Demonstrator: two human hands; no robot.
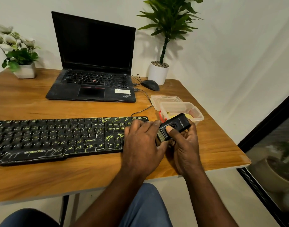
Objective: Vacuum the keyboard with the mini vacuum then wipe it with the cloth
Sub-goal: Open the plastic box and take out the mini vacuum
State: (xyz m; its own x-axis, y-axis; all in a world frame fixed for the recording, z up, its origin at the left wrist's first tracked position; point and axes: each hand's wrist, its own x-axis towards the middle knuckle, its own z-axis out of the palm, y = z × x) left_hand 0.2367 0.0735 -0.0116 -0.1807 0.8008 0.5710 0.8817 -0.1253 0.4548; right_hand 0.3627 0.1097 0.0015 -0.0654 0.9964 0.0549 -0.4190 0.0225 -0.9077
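Head view. Right hand grips mini vacuum, thumb on top, brush end pointing left. Left hand lies flat, fingers relaxed, on the right end of the keyboard, likely in the sweep's way. Keyboard's long axis runs leftward from the brush. Beyond: plastic box with something yellow inside, perhaps the cloth; laptop farthest.

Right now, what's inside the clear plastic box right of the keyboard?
A yellow item, possibly the cloth, lies inside the box. The mini vacuum in the right hand covers its front, hiding the rest.
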